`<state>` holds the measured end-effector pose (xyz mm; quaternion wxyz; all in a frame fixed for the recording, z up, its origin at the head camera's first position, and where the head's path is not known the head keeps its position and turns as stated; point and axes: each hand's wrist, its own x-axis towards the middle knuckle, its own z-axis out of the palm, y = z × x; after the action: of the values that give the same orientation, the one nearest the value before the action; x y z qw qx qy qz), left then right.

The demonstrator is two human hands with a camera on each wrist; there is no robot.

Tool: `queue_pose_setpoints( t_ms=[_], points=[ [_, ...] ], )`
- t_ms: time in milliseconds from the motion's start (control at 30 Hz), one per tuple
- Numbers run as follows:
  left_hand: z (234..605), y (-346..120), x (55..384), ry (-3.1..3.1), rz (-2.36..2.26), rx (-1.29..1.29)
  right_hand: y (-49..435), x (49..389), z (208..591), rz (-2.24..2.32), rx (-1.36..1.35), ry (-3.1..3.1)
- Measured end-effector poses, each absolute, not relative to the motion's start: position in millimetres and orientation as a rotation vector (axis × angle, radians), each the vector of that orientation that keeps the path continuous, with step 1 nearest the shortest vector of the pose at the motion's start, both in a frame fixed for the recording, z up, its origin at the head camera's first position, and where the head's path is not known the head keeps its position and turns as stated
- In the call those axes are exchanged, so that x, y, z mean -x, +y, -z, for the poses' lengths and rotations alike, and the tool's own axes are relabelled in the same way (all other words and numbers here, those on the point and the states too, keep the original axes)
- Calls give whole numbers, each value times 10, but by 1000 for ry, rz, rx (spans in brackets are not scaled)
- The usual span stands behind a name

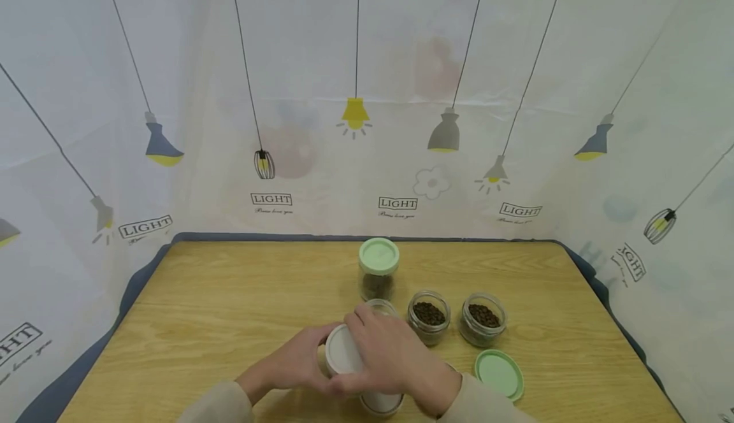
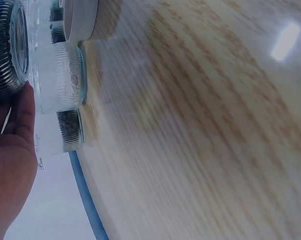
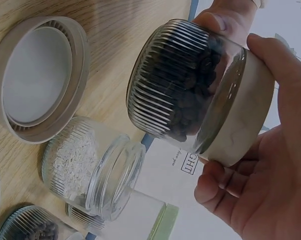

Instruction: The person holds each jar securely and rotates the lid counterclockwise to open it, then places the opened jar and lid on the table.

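over the wooden desk (image 1: 229,302), our right grip (image 1: 395,353) and left grip (image 1: 302,357) clasp one ribbed jar (image 3: 180,85): left around its body, right at its white-lidded top. behind it stands one open jar (image 3: 96,172) of pale grains (image 3: 71,159). at right lies one loose green lid (image 1: 499,374).

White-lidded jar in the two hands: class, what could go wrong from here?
1. The white-lidded jar is held above the table, so a weak grip could let its smooth glass drop.
2. The right hand is on its lid; a sudden release might spill the dark contents.
3. The open jar of white grains stands close by and could be knocked over.
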<state>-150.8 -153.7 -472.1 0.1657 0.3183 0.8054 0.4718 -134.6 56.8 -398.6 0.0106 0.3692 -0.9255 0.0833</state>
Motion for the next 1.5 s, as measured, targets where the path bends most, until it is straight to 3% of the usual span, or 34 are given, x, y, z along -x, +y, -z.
queue_pose_setpoints(
  t_ms=[300, 833, 1267, 1500],
  points=[
    [4665, -1463, 1541, 2313, -1326, -895, 670, 1397, 3928, -313, -1178, -2909],
    [4651, -1350, 1530, 2223, -1309, -884, 912, 1411, 3758, -396, -1495, -2873],
    [4716, -1308, 1548, 2140, -1395, -1005, 835, 1290, 3853, -375, -1032, -3001],
    [4740, -1299, 1531, 2154, -1375, -994, 799, 1265, 3879, -369, -1001, -3071]
  ],
)
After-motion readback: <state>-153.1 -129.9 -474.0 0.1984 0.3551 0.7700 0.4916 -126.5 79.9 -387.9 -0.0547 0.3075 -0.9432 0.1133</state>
